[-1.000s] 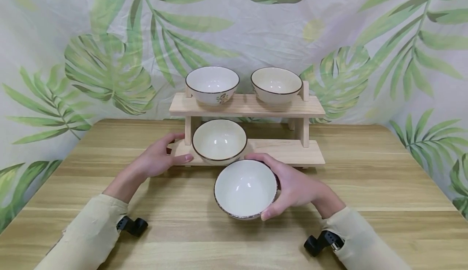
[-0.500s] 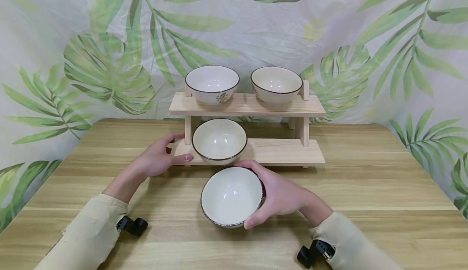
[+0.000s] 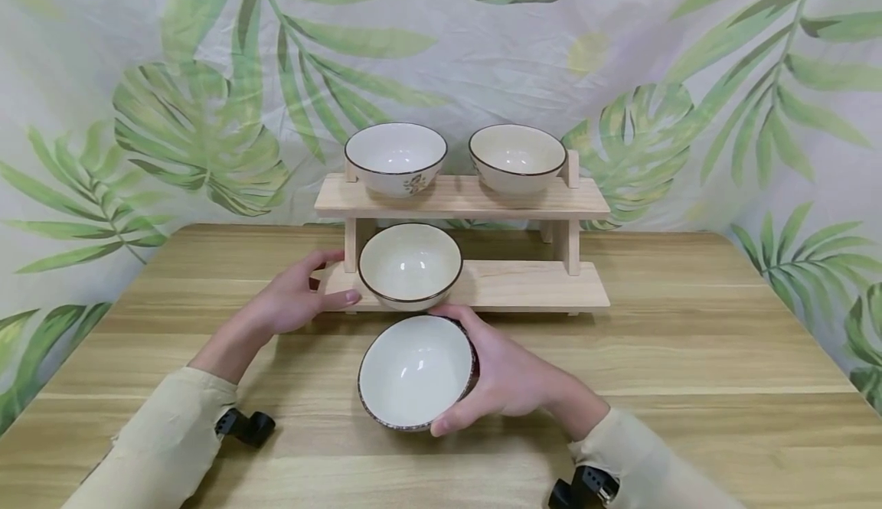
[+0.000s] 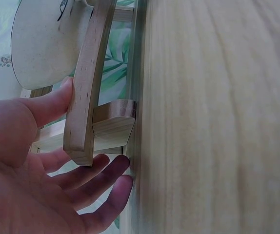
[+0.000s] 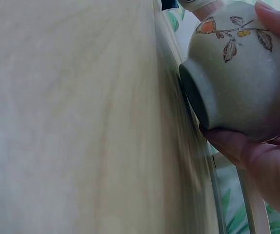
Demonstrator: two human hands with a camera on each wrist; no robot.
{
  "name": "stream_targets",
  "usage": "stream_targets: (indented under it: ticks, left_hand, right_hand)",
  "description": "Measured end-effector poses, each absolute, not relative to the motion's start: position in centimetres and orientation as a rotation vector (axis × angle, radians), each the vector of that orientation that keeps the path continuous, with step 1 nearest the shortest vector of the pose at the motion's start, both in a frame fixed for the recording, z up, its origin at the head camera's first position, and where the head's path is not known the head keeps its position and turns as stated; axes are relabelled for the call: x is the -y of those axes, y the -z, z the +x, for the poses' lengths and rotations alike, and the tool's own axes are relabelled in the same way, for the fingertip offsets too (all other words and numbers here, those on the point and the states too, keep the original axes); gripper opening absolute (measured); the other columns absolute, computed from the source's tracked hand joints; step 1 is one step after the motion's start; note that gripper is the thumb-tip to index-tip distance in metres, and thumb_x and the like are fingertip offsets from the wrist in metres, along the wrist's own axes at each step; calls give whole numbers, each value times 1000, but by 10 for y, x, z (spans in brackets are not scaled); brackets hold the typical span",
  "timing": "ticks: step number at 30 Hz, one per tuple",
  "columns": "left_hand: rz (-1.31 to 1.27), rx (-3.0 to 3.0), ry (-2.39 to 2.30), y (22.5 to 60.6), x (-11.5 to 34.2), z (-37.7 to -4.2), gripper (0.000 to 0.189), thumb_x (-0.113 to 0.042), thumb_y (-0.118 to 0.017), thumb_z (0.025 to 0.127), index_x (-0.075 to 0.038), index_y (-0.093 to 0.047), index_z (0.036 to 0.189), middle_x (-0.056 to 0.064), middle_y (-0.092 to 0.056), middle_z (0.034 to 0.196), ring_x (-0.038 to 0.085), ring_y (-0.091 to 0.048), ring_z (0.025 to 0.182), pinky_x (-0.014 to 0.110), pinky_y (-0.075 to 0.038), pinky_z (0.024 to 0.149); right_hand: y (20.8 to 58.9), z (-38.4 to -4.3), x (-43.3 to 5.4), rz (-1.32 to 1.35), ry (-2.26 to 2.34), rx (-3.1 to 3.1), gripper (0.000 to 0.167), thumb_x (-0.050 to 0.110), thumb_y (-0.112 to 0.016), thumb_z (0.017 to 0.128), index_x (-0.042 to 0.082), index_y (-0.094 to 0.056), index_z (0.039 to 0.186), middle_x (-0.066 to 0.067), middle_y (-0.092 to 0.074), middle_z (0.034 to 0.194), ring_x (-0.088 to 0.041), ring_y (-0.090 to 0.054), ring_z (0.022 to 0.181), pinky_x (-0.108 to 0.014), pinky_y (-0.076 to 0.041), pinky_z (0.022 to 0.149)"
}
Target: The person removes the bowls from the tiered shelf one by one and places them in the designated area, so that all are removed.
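Note:
My right hand (image 3: 506,379) grips a white bowl (image 3: 416,371) with a speckled dark rim, thumb on the near side and fingers round the far side. Painted leaves and an orange fruit show on the bowl's outside (image 5: 242,83) in the right wrist view, its foot close over the table. My left hand (image 3: 296,295) holds the left end of the two-tier wooden stand (image 3: 530,287), thumb on the lower shelf and fingers beneath its end. On that shelf's left half sits a cream bowl (image 3: 411,264) with a brown rim, just behind the held bowl.
Up on the top shelf stand a white bowl (image 3: 396,161) at left and a cream bowl (image 3: 518,161) at right. A leaf-patterned cloth (image 3: 510,50) hangs behind the wooden table (image 3: 689,340).
The right hand has carried its bowl leftward and slightly nearer the body, from front right of the cream bowl to almost straight in front of it. The left hand keeps its hold on the stand.

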State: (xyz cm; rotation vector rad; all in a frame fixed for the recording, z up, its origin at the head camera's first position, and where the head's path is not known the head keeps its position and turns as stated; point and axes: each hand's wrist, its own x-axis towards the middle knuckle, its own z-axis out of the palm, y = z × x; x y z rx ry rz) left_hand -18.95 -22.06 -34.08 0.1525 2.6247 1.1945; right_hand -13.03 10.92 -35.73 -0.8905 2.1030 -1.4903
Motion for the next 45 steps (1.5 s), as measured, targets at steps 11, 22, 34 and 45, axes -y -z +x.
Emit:
stream_targets:
  ticks: [11,22,34,45]
  left_hand:
    - [154,-2631,-1181,341,221,-190,94,-45,-77,97,-9,-26,167,26,-49,153,47,-55,134,43,-53,92]
    - [151,-2628,-1182,343,222,-191,95,-45,-78,97,-9,-26,168,27,-47,156,48,-53,136,46,-52,95]
    - [153,-2623,-1193,343,221,-192,94,-44,-78,97,-9,-26,167,27,-47,155,48,-54,135,44,-52,94]
    - [158,-2627,-1194,342,221,-190,93,-43,-78,97,-9,-27,167,28,-46,156,48,-53,136,45,-52,95]
  right_hand:
    - [358,-125,-104,-868,1476,-2078,118,14,-103,65,20,-29,158,0,-50,154,-17,-58,136,-35,-43,118]
    - [355,-120,-99,-815,1416,-2140,121,19,-104,64,19,-28,159,3,-49,154,-16,-57,136,-38,-42,120]
    - [354,-118,-98,-772,1361,-2155,124,21,-104,65,25,-25,161,4,-52,152,-14,-58,135,-42,-40,121]
    - [348,-122,-104,-786,1344,-2141,118,21,-100,72,21,-26,163,-2,-56,148,-16,-59,132,-36,-48,114]
